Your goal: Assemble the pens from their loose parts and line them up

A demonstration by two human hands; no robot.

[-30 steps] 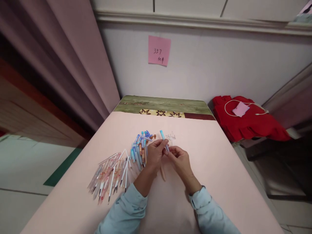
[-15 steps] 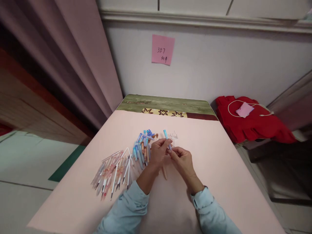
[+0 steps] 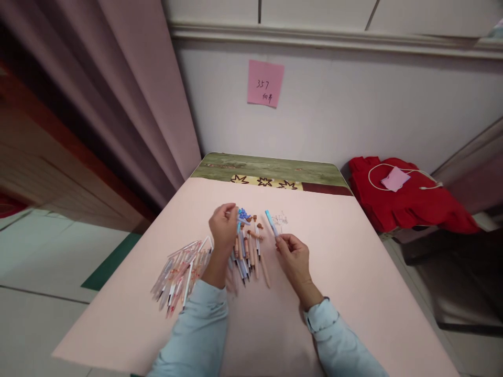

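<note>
My right hand point(image 3: 293, 255) pinches a light blue pen point(image 3: 271, 222) by its lower end, the pen pointing up and away over the pink table point(image 3: 346, 262). My left hand point(image 3: 223, 228) has its fingers curled over a heap of small blue and brown caps point(image 3: 245, 214), pinching something too small to name. Between my hands lie several blue and brown pen barrels point(image 3: 245, 251). A fan of clear pen refills point(image 3: 181, 275) lies left of my left forearm. A small pile of clear tiny parts point(image 3: 281, 217) sits just beyond the pen.
A green patterned strip point(image 3: 271, 170) edges the table's far side against the wall. A pink sticky note point(image 3: 265, 82) hangs on the wall. A red cloth with a white cable point(image 3: 404, 196) lies to the right. A curtain point(image 3: 129, 94) hangs at left.
My left hand let go of the blue pen and moved left and forward to the heap of caps. My right hand keeps the pen alone.
</note>
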